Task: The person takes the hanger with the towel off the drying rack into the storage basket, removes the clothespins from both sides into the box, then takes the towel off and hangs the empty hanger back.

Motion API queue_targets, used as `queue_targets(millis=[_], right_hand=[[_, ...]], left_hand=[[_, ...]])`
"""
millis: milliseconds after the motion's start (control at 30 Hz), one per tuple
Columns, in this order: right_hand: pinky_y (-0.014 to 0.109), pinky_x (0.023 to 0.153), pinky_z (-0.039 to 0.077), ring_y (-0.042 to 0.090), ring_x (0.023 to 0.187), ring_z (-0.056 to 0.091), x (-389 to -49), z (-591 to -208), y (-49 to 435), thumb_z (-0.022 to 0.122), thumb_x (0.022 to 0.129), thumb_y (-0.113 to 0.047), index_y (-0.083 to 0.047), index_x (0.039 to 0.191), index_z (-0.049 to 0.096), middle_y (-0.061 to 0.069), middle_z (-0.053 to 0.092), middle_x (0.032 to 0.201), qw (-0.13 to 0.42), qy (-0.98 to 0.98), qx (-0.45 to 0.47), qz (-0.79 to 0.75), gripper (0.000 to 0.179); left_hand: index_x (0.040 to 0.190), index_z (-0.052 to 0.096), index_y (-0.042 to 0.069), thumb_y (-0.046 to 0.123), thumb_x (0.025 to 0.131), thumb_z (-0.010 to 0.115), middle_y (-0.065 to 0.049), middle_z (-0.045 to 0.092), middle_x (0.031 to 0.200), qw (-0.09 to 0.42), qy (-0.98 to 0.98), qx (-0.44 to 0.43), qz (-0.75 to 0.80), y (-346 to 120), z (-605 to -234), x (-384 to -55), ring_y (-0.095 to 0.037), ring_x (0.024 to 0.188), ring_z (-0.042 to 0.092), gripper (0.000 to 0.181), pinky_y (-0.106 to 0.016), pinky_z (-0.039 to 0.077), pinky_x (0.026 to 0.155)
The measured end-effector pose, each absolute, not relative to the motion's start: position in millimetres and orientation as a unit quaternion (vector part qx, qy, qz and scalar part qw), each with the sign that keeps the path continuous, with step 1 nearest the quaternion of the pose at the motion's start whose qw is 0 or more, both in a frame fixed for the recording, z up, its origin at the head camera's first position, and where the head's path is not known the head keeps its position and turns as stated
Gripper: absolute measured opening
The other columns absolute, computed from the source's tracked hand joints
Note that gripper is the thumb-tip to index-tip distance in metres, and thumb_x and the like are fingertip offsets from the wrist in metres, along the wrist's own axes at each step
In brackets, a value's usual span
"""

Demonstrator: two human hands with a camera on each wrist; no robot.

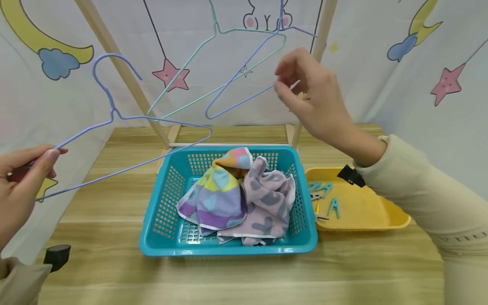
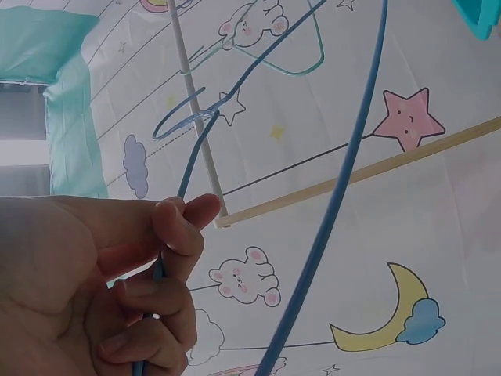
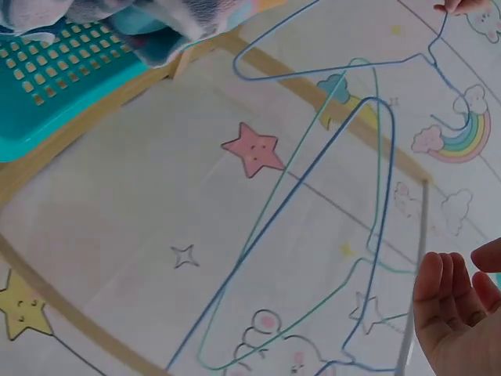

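Observation:
My left hand (image 1: pixel 23 180) pinches a periwinkle-blue hanger (image 1: pixel 114 113) by one sloping shoulder, thumb on top, its hook pointing up. In the left wrist view, fingers (image 2: pixel 168 301) curl round the hanger's thin wire (image 2: pixel 188 168). Raised at upper right, my right hand (image 1: pixel 314 95) holds nothing; its fingers bend loosely, with a gap to the thumb in the right wrist view. It overlaps one end of a second blue hanger (image 1: pixel 232 80), which hangs beside a mint-green hanger (image 1: pixel 183 70); the tops of their hooks are out of the head view.
A teal basket (image 1: pixel 228 250) on the wooden table holds a colourful patterned cloth (image 1: pixel 221 199) and a pink-grey one (image 1: pixel 267 199). To its right, a yellow tray (image 1: pixel 366 212) holds several clothespins (image 1: pixel 334 206). Wooden rack posts (image 1: pixel 126 76) rise behind the basket.

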State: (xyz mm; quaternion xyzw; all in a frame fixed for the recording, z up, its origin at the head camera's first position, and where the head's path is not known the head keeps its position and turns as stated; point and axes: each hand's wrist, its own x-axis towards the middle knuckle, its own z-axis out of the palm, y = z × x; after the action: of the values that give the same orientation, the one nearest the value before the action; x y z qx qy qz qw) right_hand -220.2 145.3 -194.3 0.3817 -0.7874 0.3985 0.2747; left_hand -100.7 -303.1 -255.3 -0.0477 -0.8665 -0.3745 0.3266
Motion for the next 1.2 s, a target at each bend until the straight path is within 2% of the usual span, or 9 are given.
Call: queue_targets(millis=[233,400,500,600,733,967,1067,1200], right_hand=[[0.018,0.065,0.05,0.014,0.072,0.059,-241.4,-220.8,185.0,0.059,0.098,-0.006,0.005,0.107,0.057,0.004,0.062,0.091,0.262,-0.815,0.255,0.449,0.015],[0.018,0.062,0.051,0.015,0.068,0.059,-261.5,-236.3,209.8,0.061,0.098,-0.01,-0.004,0.107,0.055,0.002,0.061,0.088,0.259,-0.812,0.18,0.491,0.012],[0.017,0.065,0.051,0.014,0.073,0.058,-271.7,-242.1,219.6,0.06,0.099,-0.014,-0.009,0.113,0.052,0.0,0.058,0.094,0.248,-0.809,0.138,0.514,0.017],[0.017,0.069,0.05,0.012,0.08,0.058,-280.0,-245.5,224.4,0.057,0.1,-0.019,-0.008,0.12,0.05,-0.002,0.053,0.1,0.236,-0.81,0.107,0.526,0.024],[0.022,0.077,0.049,0.011,0.086,0.057,-290.8,-247.9,225.9,0.052,0.103,-0.025,-0.006,0.127,0.05,-0.004,0.051,0.103,0.234,-0.811,0.089,0.528,0.031],[0.028,0.091,0.046,0.015,0.101,0.057,-312.9,-251.7,222.8,0.042,0.107,-0.032,-0.006,0.133,0.051,0.0,0.058,0.109,0.223,-0.783,0.077,0.575,0.038],[0.032,0.095,0.045,0.017,0.104,0.058,-323.3,-252.9,216.7,0.04,0.108,-0.033,-0.006,0.13,0.053,0.001,0.06,0.107,0.208,-0.746,0.08,0.627,0.037],[0.033,0.095,0.045,0.018,0.099,0.059,-334.3,-255.0,207.1,0.041,0.108,-0.03,-0.007,0.12,0.055,0.004,0.062,0.102,0.2,-0.687,0.091,0.692,0.03]], left_hand=[[0.097,0.067,0.041,-0.001,0.1,0.057,0.025,0.053,0.067,0.322,-0.861,-0.059,-0.389,-308.3,-258.4,-97.5,0.006,0.057,0.044,0.044,-0.021,0.02,0.041],[0.098,0.067,0.042,-0.001,0.099,0.057,0.024,0.054,0.068,0.318,-0.864,-0.055,-0.386,-315.9,-262.2,-97.7,0.005,0.058,0.043,0.044,-0.019,0.021,0.043],[0.099,0.066,0.043,0.0,0.099,0.058,0.025,0.054,0.069,0.316,-0.87,-0.044,-0.376,-319.4,-263.5,-97.2,0.006,0.06,0.044,0.044,-0.015,0.025,0.045],[0.1,0.065,0.044,0.002,0.1,0.058,0.025,0.053,0.069,0.311,-0.876,-0.029,-0.367,-321.1,-263.1,-95.5,0.005,0.062,0.044,0.043,-0.011,0.028,0.049],[0.1,0.064,0.044,0.002,0.101,0.057,0.025,0.051,0.07,0.31,-0.88,-0.02,-0.359,-321.2,-261.4,-94.1,0.005,0.063,0.043,0.042,-0.008,0.03,0.053],[0.099,0.061,0.046,0.005,0.102,0.055,0.025,0.048,0.071,0.311,-0.886,-0.013,-0.344,-322.6,-259.6,-96.1,0.003,0.064,0.04,0.042,-0.008,0.03,0.056],[0.1,0.061,0.045,0.006,0.103,0.054,0.025,0.049,0.072,0.307,-0.888,-0.009,-0.343,-322.4,-258.4,-97.3,0.003,0.065,0.04,0.04,-0.008,0.03,0.055],[0.099,0.062,0.042,0.009,0.103,0.054,0.029,0.05,0.073,0.307,-0.888,0.001,-0.344,-316.8,-252.0,-102.1,0.006,0.064,0.043,0.034,-0.011,0.029,0.052]])
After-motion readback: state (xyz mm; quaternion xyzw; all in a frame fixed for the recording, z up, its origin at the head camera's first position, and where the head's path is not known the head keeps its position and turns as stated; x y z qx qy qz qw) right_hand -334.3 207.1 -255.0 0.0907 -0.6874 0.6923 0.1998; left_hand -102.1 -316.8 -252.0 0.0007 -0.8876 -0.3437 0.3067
